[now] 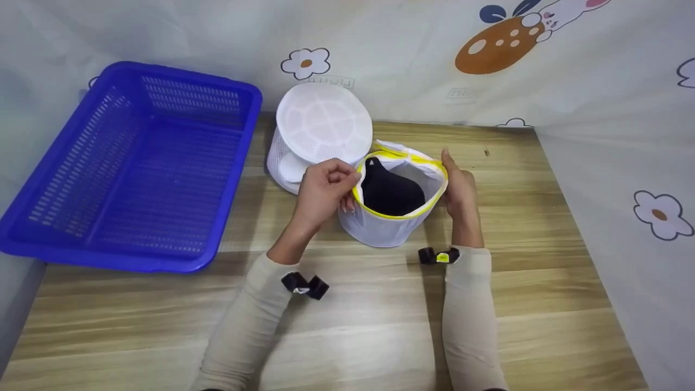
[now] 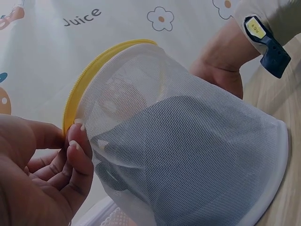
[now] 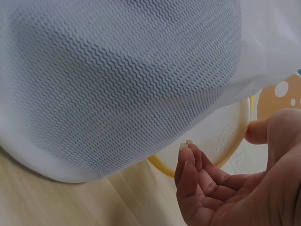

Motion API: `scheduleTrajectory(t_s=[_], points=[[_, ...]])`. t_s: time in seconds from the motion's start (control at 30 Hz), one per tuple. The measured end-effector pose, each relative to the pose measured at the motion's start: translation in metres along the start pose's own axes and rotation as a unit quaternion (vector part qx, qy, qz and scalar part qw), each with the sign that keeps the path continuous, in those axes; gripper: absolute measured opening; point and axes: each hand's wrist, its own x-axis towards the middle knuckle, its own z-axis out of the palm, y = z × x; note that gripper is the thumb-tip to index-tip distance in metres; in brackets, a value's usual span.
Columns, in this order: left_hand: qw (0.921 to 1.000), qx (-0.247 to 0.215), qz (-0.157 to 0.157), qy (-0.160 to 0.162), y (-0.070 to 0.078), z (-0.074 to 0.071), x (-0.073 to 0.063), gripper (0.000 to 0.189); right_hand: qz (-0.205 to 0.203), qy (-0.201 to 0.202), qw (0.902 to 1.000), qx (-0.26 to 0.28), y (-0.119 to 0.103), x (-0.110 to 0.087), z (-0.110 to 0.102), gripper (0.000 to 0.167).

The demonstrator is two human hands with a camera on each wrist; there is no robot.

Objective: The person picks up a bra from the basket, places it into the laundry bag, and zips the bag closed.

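Blue plastic basket (image 1: 168, 184), rectang., slotted sides, at L of wood-grain tabletop (image 1: 353, 331). Just R of it, nr back wall: white mesh bag (image 1: 326, 122), round top. Wall sheet (image 1: 402, 70) white w/ prints: flower (image 1: 307, 63), brn ctr; brn white-spotted fruit/veg (image 1: 497, 48), rabbit (image 1: 567, 13) at its upper R; "Juice" lettering (image 2: 82, 18), L wrist view. Small dk mark (image 1: 487, 152), tabletop R rear.

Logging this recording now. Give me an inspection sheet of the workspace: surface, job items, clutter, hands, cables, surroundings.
Surface: wood-grain table, with a small dark mark toward the back right.
Job items: white mesh bag, upright and open, with a yellow rim; black item inside.
Clutter: blue basket at left; second mesh bag behind the left hand.
Hands: left hand pinches the rim; right hand at its right side, grip unclear.
Cables: nothing seen.
Surroundings: pale sheeting printed with flowers.
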Motion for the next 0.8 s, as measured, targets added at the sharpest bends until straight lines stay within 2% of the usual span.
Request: scheduleTrajectory(t_s=[0.23, 0.33, 0.8], points=[[1.0, -0.003, -0.002, 0.001, 0.003, -0.001, 0.0, 0.007, -0.021, 0.012, 0.9964, 0.081, -0.007, -0.005, -0.001, 0.021], [1.0, -0.004, -0.001, -0.001, 0.003, -0.002, 0.0, 0.007, -0.04, 0.018, 0.9924, 0.115, -0.01, -0.008, -0.002, 0.018], [0.9997, -0.021, -0.002, 0.009, 0.0, -0.005, 0.0, 0.007, -0.101, 0.03, 0.9866, 0.125, -0.025, -0.019, -0.009, 0.022]])
